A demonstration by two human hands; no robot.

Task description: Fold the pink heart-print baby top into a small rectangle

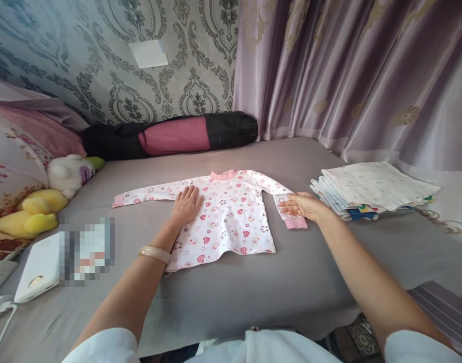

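Left hand [186, 203] fingers spread flat on heart-print shirt [231, 222], right hand [304, 205] fingers pinching sleeve [287, 209]

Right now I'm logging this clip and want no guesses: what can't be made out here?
Head view only:
- Pixelated patch beside the white device: blurred out, contents unreadable.
- Shirt under the left hand: palm covers the print there.
- Right hand: its fingers hide how they meet the sleeve cuff.
- Folded stack: lower pieces hidden by the top one.
- Cable: cut off by the left edge.

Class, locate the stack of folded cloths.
The stack of folded patterned cloths lies on the grey bed's right side, beside the right hand, below the curtain.
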